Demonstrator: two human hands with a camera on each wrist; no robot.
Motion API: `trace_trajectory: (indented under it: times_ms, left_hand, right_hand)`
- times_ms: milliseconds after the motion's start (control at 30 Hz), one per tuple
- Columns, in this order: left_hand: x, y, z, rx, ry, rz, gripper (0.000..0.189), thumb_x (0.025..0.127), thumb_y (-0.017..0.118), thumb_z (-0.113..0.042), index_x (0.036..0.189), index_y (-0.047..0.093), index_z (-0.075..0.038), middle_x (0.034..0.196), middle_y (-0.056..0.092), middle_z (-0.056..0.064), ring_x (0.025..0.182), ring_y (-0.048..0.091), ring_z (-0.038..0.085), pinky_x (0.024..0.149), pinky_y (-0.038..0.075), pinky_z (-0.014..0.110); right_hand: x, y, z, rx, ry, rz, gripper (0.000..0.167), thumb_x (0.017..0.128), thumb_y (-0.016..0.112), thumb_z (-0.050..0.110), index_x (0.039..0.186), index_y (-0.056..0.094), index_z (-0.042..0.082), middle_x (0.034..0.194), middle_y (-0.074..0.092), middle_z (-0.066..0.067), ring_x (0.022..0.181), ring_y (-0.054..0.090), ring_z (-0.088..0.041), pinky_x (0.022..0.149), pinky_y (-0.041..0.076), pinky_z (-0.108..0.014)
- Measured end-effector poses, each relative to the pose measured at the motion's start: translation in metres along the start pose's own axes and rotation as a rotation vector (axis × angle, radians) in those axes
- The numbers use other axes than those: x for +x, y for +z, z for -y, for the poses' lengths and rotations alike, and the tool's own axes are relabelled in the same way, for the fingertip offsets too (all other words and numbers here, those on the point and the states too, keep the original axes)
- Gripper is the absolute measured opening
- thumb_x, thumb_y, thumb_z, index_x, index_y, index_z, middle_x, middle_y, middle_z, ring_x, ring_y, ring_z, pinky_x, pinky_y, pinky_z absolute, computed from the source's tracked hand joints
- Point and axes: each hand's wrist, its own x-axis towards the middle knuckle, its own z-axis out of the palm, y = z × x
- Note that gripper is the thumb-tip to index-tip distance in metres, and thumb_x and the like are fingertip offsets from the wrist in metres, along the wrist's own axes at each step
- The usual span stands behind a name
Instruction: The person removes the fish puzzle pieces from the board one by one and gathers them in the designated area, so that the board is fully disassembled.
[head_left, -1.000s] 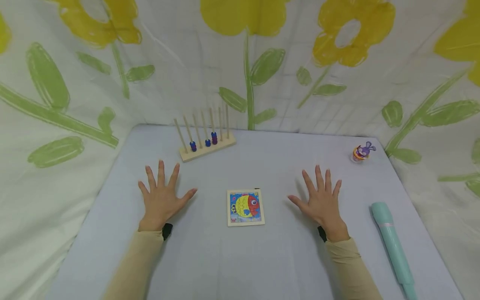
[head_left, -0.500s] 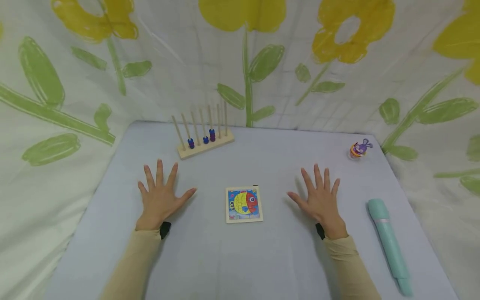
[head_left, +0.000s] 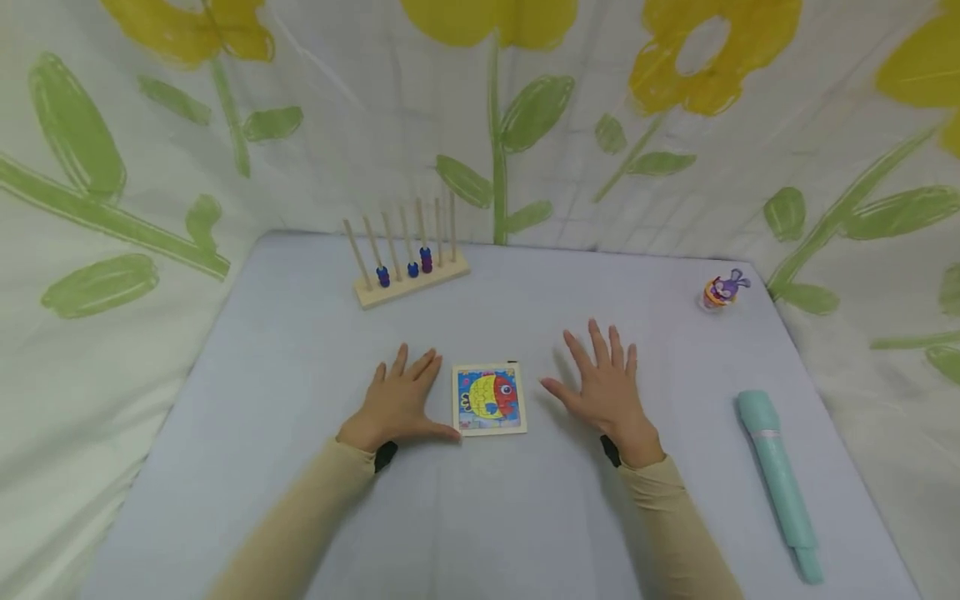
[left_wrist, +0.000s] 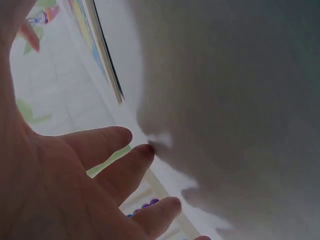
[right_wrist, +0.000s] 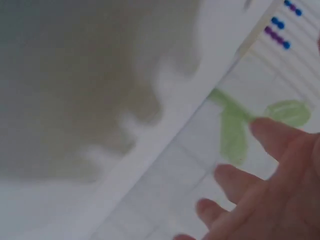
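Note:
A square jigsaw puzzle [head_left: 490, 400] with a red and yellow fish in a pale wooden frame lies mid-table in the head view. Close to its left side is my left hand [head_left: 399, 408], fingers extended and thumb reaching toward the lower left corner; whether the thumb touches the frame I cannot tell. The left wrist view shows the puzzle's frame edge [left_wrist: 106, 55] beyond the fingers. To the puzzle's right, apart from it, my right hand [head_left: 606, 398] is spread over the table and holds nothing. Only that hand's fingers [right_wrist: 240, 182] and their shadow show clearly in the right wrist view.
At the back left stands a wooden peg rack [head_left: 412, 283] with blue and purple beads on some rods. A purple rabbit toy [head_left: 722, 292] is at the back right. A long mint-green stick-shaped object [head_left: 780, 479] lies at the right. A flowered curtain [head_left: 360, 125] borders the table.
My left hand has moved right, up to the puzzle's left side, its fingers now closer together. My right hand has shifted left toward the puzzle. The head view has tilted slightly.

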Motion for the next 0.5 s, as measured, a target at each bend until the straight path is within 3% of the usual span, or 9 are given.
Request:
trace_trajectory:
  times_ms: [100, 233, 367, 500]
  left_hand:
    - [0.003, 0.001, -0.007, -0.015, 0.02, 0.03, 0.129, 0.064, 0.083, -0.077, 0.162, 0.033, -0.01, 0.173, 0.025, 0.015, 0.158, 0.015, 0.055, 0.118, 0.022, 0.079]
    - [0.008, 0.001, -0.009, -0.03, 0.029, 0.04, 0.125, 0.064, 0.086, -0.073, 0.163, 0.034, -0.016, 0.174, 0.022, 0.014, 0.158, 0.014, 0.055, 0.118, 0.02, 0.08]
    - [0.011, 0.0, -0.007, -0.044, 0.029, 0.044, 0.123, 0.064, 0.087, -0.07, 0.162, 0.036, -0.017, 0.174, 0.021, 0.014, 0.158, 0.011, 0.055, 0.117, 0.019, 0.082]
    - [0.011, 0.001, -0.005, -0.058, 0.026, 0.06, 0.123, 0.063, 0.089, -0.068, 0.162, 0.036, -0.018, 0.175, 0.019, 0.013, 0.158, 0.008, 0.055, 0.116, 0.017, 0.083]
  right_hand:
    - [0.005, 0.005, 0.023, 0.002, -0.086, 0.006, 0.082, 0.089, 0.071, 0.054, 0.155, 0.048, 0.013, 0.167, 0.03, -0.027, 0.154, 0.023, -0.053, 0.12, 0.022, -0.074]
    - [0.017, 0.013, 0.052, -0.027, -0.209, 0.055, 0.071, 0.089, 0.074, 0.051, 0.147, 0.059, 0.014, 0.143, 0.056, -0.025, 0.128, 0.048, -0.045, 0.101, 0.045, -0.059]
    - [0.033, 0.02, 0.072, -0.03, -0.314, 0.202, 0.056, 0.096, 0.07, 0.045, 0.145, 0.062, 0.018, 0.12, 0.065, -0.016, 0.098, 0.054, -0.029, 0.079, 0.047, -0.04]
    - [0.046, 0.027, 0.083, -0.013, -0.33, 0.342, 0.05, 0.1, 0.067, 0.038, 0.146, 0.061, 0.019, 0.114, 0.064, -0.014, 0.088, 0.054, -0.021, 0.073, 0.048, -0.033]
